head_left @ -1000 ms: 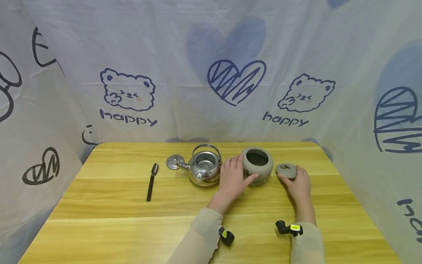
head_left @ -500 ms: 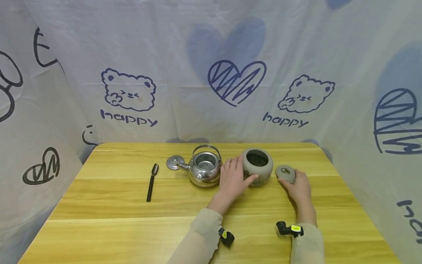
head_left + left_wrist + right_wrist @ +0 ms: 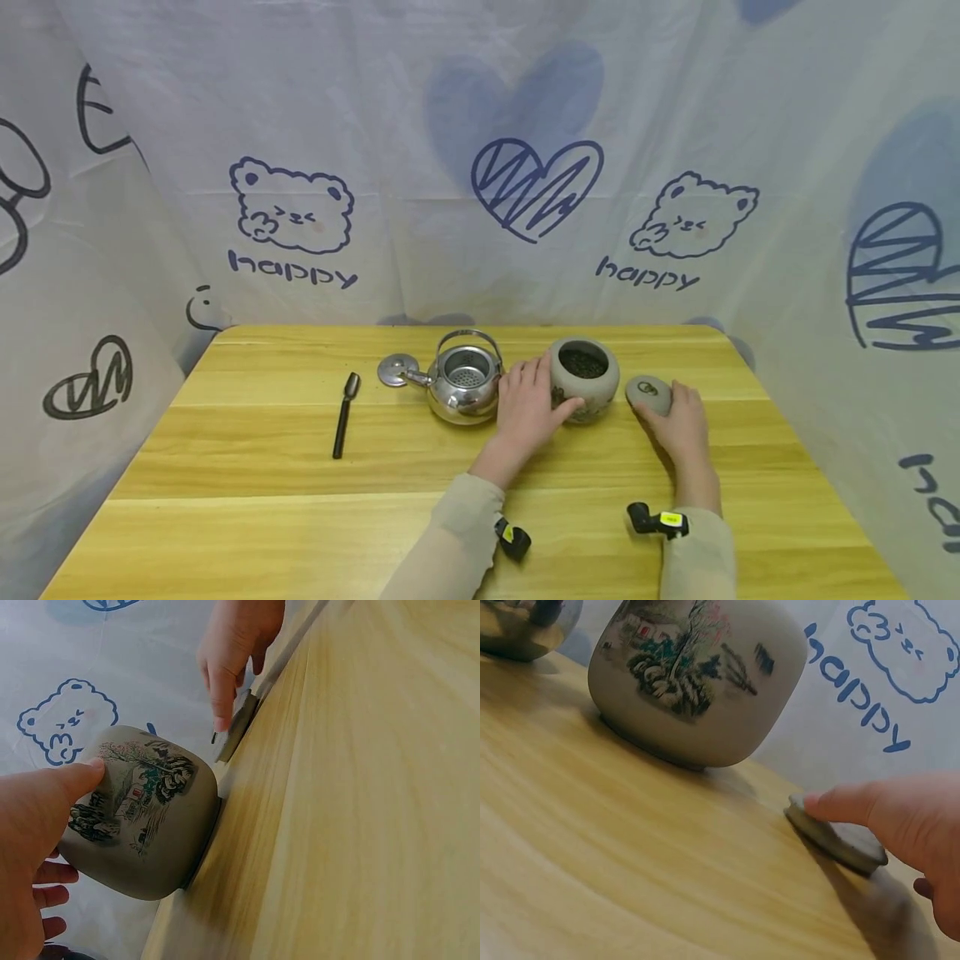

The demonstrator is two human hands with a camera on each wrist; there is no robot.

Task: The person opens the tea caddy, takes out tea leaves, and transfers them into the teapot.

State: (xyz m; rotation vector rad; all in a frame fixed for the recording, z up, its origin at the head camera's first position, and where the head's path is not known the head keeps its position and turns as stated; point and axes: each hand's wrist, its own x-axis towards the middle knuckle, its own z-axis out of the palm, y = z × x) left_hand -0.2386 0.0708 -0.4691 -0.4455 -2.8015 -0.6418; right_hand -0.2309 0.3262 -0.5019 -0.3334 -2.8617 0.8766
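My left hand [image 3: 527, 408] holds the side of a round grey ceramic jar [image 3: 596, 385], thumb at the front and fingers on its left. The jar stands upright, uncovered, with dark loose bits like tea leaves inside. A painted landscape decorates its wall [image 3: 142, 802] in the left wrist view. To its right my right hand [image 3: 684, 421] pinches the jar's round grey lid [image 3: 649, 395] by the edge. In the right wrist view the lid [image 3: 840, 841] is slightly tilted, low at the table; I cannot tell whether all of it touches.
Left of the jar stands a shiny metal teapot [image 3: 459, 407], uncovered, with a perforated strainer inside and its handle raised. Its metal lid [image 3: 397, 369] lies by the spout. Farther left lies a dark small scoop [image 3: 343, 421]. A printed cloth [image 3: 420, 250] hangs behind the wooden table [image 3: 247, 508].
The lid has shifted slightly towards me and its angle has changed, with my right hand still on it. My left hand and the jar stay nearly as they were.
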